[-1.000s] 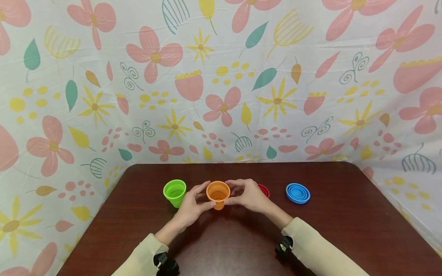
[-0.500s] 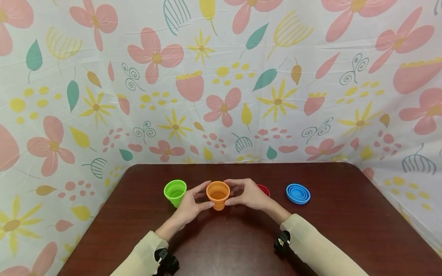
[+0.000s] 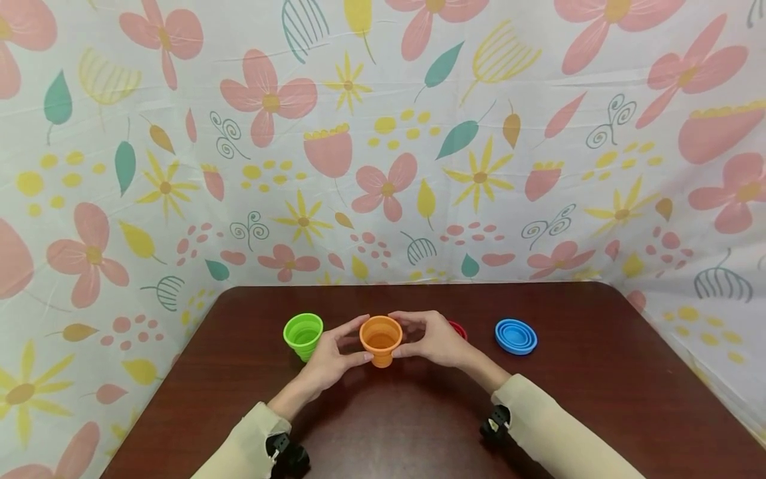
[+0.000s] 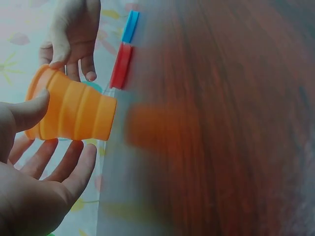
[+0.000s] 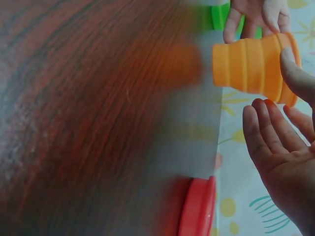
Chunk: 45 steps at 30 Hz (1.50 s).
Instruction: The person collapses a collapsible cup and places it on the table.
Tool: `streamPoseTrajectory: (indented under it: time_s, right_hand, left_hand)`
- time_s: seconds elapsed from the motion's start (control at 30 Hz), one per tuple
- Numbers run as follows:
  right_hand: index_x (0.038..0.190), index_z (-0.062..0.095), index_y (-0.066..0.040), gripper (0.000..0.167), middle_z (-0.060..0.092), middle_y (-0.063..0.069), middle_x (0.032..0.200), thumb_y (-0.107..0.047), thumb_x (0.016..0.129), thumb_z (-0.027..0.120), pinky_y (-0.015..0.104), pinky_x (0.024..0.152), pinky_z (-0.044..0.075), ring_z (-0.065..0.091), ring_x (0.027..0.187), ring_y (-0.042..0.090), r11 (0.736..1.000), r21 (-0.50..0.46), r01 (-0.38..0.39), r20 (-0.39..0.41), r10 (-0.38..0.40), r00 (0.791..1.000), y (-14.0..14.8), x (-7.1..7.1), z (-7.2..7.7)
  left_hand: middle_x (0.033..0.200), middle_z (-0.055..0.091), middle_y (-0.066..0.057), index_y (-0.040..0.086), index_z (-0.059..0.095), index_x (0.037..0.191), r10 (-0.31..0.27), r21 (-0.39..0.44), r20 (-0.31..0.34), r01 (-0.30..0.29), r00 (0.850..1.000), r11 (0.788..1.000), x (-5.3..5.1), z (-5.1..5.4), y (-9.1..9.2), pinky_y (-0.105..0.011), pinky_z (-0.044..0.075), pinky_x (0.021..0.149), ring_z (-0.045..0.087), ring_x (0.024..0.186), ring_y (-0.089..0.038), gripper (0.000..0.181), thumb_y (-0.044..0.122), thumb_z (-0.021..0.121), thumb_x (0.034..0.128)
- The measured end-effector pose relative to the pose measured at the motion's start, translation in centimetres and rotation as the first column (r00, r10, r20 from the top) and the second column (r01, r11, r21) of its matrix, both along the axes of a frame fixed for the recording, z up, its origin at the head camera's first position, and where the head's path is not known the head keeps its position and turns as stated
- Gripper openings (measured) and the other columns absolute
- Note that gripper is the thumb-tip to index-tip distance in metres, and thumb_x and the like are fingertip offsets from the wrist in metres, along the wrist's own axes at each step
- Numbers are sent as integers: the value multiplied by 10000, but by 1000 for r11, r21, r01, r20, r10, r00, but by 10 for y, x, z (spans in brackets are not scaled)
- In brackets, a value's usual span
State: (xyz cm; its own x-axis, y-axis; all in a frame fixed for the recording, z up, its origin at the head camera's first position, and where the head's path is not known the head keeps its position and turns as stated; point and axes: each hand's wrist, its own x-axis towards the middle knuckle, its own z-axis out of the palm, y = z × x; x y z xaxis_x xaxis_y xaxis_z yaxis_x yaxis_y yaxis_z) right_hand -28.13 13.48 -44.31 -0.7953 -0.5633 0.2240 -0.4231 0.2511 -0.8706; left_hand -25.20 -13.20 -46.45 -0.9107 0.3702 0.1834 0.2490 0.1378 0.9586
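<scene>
An orange collapsible cup [image 3: 381, 340], pulled out to its full ringed height, is upright between my two hands. My left hand [image 3: 326, 360] pinches its left side near the rim, thumb toward me and fingers behind. On the opposite side my right hand [image 3: 435, 340] pinches it in the same way. Both wrist views show a small gap between the base of the cup [image 4: 74, 108] and its reflection on the tabletop. Left of my left hand stands a green collapsible cup [image 3: 302, 336], also extended. A red collapsed cup [image 5: 198, 206] is mostly hidden behind my right hand in the head view.
A blue collapsed cup [image 3: 516, 336] lies flat farther right on the dark, glossy wooden table [image 3: 598, 399]. Behind the table's far edge hangs a white cloth [image 3: 383, 253] printed with flowers and leaves.
The orange cup has shifted very slightly to the right, both hands still holding it. The green, red and blue cups have stayed where they were.
</scene>
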Motion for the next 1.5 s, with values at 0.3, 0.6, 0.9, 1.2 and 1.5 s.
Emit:
streamPoseTrajectory:
  time_s: [0.3, 0.6, 0.9, 1.2, 1.5]
  right_hand:
    - [1448, 626, -44, 662, 740, 81, 1255, -123, 851, 902, 460, 916, 612, 729, 1063, 261, 999, -43, -9, -18, 8, 1000, 8, 14, 8]
    - [1454, 626, -58, 663, 743, 92, 1239, -139, 856, 900, 417, 915, 614, 725, 1057, 270, 998, -59, 6, -25, -8, 1000, 16, 27, 11]
    - [1436, 647, -82, 650, 760, 53, 1169, -174, 849, 909, 455, 856, 631, 718, 991, 235, 997, -53, 48, -95, -53, 994, 24, 43, 20]
    - [1425, 660, -118, 642, 755, 62, 1194, -162, 838, 917, 527, 883, 613, 739, 1000, 240, 991, -114, 72, -81, -81, 993, 33, 62, 30]
    - [1409, 679, -139, 651, 716, 23, 1253, -147, 811, 936, 422, 890, 622, 733, 999, 225, 986, -129, 105, -98, -118, 988, 39, 78, 37]
  left_hand:
    - [1449, 618, -116, 110, 521, 1563, -36, -14, -13, 36, 999, 999, 7, 9, 3, -286, 579, 939, 619, 1269, -349, 722, 34, 824, 911]
    - [1498, 578, -122, 65, 509, 1563, -98, 4, -31, 98, 995, 995, 13, 15, 8, -311, 593, 931, 624, 1263, -372, 717, 23, 815, 917]
    - [1482, 576, -139, 76, 516, 1561, -140, 53, -42, 142, 989, 988, 22, 25, 17, -338, 581, 964, 626, 1249, -383, 715, 6, 811, 914]
    - [1454, 590, -126, 135, 546, 1552, -165, 54, -92, 170, 982, 984, 34, 38, 26, -380, 578, 984, 656, 1210, -351, 707, 22, 820, 910]
    - [1426, 618, -117, 114, 543, 1550, -179, 34, -141, 186, 974, 982, 45, 48, 31, -408, 581, 980, 674, 1178, -335, 688, 58, 820, 923]
